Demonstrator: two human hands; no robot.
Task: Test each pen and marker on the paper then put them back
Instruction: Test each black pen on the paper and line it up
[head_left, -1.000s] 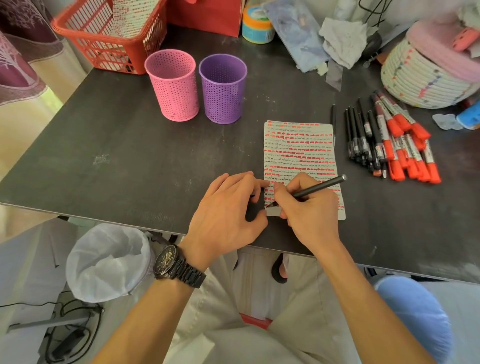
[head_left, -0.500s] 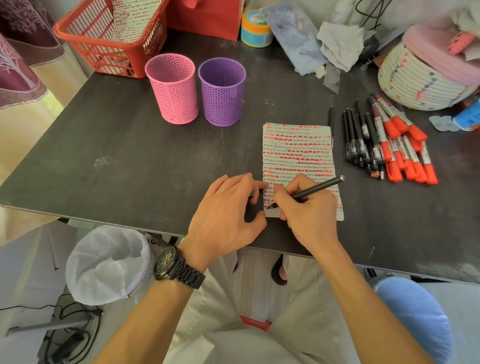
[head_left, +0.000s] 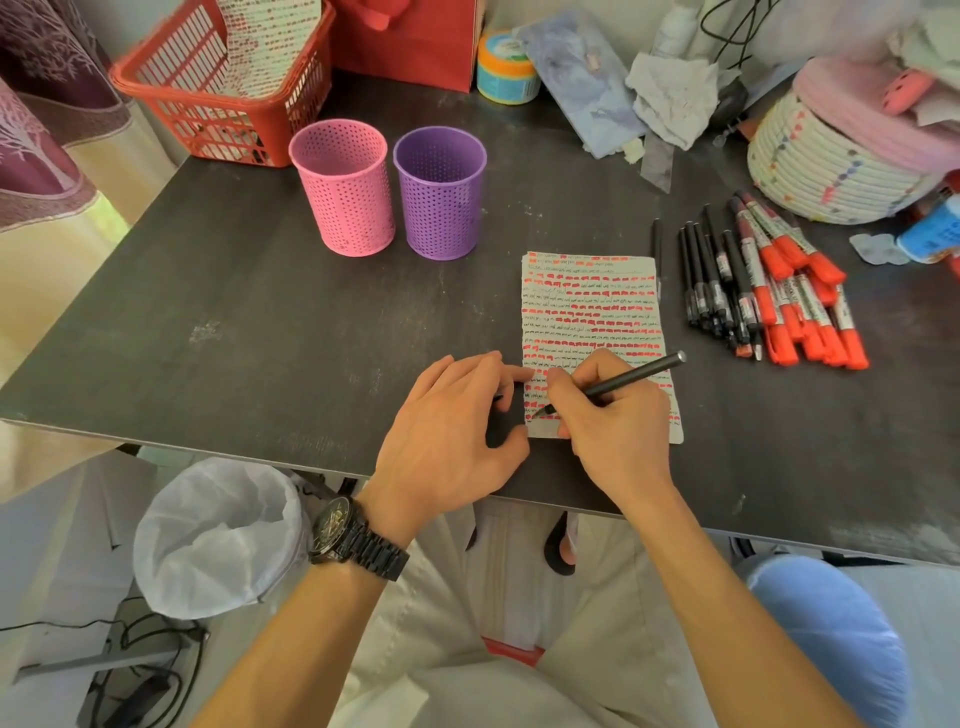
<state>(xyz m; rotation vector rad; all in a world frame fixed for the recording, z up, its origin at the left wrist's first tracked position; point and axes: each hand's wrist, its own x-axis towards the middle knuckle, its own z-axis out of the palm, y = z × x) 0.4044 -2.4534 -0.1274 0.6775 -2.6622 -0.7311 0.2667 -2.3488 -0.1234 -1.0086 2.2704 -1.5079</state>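
The right hand grips a black pen in a writing hold, fingers pinched low on the barrel. The tip touches the paper near its lower left corner. The pen's long axis slants from that tip up and to the right, so its blunt end hangs over the paper's right edge.

The left hand rests on the table just left of the paper. Its fingers are loosely bent, and one fingertip touches the sheet's left edge. It seems to hold nothing, though its underside is hidden. The sheet is nearly full of red and black marks, and only the bottom strip by the tip is bare.

The next move depends on where "back" is. The other black pens and the red markers lie in a row just right of the paper, running roughly along the sheet's length. That is the right hand's side, and the held pen's blunt end already points that way.

A pink cup and a purple cup stand upright side by side beyond the paper and to its left. They are well apart from both hands, and the left hand is nearer. If the cups are home — likely, though their insides cannot be seen — the right hand must carry the pen up and across, away from the row.
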